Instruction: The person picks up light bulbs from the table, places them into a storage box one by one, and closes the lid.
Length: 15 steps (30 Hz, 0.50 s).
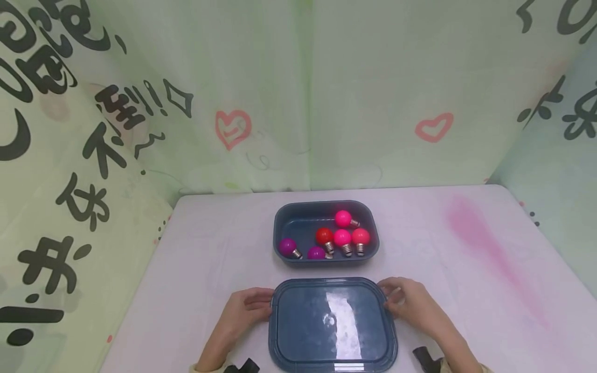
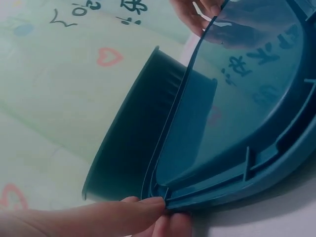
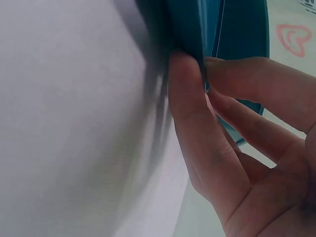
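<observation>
A dark blue plastic lid (image 1: 298,329) is held at its two far corners, in front of a matching box. My left hand (image 1: 248,312) pinches the left corner; in the left wrist view the thumb (image 2: 148,207) presses on the rim of the lid (image 2: 237,165). At the right corner my right hand (image 1: 410,305) pinches the edge, its thumb (image 3: 190,94) on one face and fingers on the other. The open box (image 1: 298,228) holds several round light bulbs: red (image 1: 324,235), pink (image 1: 342,237) and purple (image 1: 287,246).
A white cloth-covered table (image 1: 224,233) carries the box and bears a pink stain (image 1: 480,238) on the right. Pale green curtains (image 1: 373,77) with hearts and dark lettering hang at the back and sides. Black straps or mounts (image 1: 426,359) show near the wrists.
</observation>
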Each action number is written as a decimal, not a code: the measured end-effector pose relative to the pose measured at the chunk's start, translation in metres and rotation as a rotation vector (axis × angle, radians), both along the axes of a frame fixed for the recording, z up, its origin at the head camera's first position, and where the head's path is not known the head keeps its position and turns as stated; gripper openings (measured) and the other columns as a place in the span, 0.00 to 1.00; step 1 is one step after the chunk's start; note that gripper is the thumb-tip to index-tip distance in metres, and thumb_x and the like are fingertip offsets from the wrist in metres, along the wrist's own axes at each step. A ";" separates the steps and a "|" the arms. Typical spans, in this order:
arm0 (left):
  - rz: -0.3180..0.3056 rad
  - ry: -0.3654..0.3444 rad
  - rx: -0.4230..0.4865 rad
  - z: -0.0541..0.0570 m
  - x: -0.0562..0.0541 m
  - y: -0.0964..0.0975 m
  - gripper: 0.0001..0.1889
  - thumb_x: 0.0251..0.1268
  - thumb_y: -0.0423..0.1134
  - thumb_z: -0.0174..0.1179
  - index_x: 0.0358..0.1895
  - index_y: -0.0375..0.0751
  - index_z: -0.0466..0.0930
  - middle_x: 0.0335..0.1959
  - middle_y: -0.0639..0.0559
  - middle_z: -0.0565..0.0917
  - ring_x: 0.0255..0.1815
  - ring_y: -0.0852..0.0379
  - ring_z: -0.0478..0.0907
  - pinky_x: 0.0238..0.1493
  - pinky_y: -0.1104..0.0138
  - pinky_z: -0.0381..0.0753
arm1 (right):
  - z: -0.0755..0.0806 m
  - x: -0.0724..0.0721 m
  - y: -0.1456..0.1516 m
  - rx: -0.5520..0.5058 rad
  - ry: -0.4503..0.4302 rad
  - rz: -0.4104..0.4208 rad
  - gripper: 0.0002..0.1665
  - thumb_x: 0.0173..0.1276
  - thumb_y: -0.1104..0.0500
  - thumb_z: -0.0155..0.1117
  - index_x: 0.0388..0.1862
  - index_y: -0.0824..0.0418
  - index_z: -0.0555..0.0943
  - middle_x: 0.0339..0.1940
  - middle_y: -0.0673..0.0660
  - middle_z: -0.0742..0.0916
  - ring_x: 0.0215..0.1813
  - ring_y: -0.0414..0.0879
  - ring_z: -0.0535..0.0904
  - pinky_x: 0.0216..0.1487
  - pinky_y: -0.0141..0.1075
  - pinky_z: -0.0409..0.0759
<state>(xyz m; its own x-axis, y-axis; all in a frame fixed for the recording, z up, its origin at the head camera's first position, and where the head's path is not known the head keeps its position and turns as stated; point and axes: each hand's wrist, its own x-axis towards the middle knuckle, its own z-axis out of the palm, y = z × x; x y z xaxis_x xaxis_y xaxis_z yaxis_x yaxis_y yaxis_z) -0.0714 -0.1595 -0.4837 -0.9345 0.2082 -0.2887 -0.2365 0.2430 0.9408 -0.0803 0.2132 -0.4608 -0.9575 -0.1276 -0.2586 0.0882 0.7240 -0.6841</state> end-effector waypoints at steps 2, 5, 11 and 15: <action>-0.005 0.007 0.010 0.000 -0.001 -0.002 0.21 0.60 0.31 0.66 0.57 0.29 0.79 0.51 0.35 0.85 0.47 0.47 0.86 0.44 0.65 0.86 | 0.002 -0.001 0.001 -0.017 0.009 0.010 0.27 0.53 0.70 0.70 0.55 0.68 0.81 0.40 0.55 0.87 0.35 0.43 0.83 0.32 0.34 0.82; -0.006 0.009 0.021 0.002 -0.002 -0.004 0.22 0.60 0.32 0.67 0.57 0.30 0.80 0.51 0.36 0.85 0.46 0.49 0.86 0.44 0.65 0.86 | 0.004 -0.002 0.003 -0.056 0.031 0.035 0.26 0.53 0.71 0.69 0.55 0.69 0.80 0.40 0.56 0.87 0.36 0.44 0.84 0.31 0.33 0.82; -0.007 0.007 0.059 0.006 -0.004 -0.007 0.23 0.61 0.34 0.68 0.58 0.29 0.79 0.52 0.36 0.85 0.45 0.51 0.86 0.43 0.63 0.86 | 0.009 -0.003 0.005 -0.112 0.048 0.062 0.27 0.52 0.73 0.66 0.55 0.70 0.80 0.40 0.58 0.86 0.37 0.47 0.85 0.29 0.32 0.83; -0.023 -0.005 0.094 0.008 -0.005 -0.009 0.24 0.62 0.33 0.67 0.60 0.27 0.77 0.54 0.34 0.83 0.48 0.50 0.85 0.44 0.62 0.86 | 0.013 -0.004 0.007 -0.139 0.027 0.065 0.27 0.52 0.73 0.64 0.55 0.70 0.80 0.41 0.59 0.86 0.38 0.48 0.85 0.30 0.33 0.83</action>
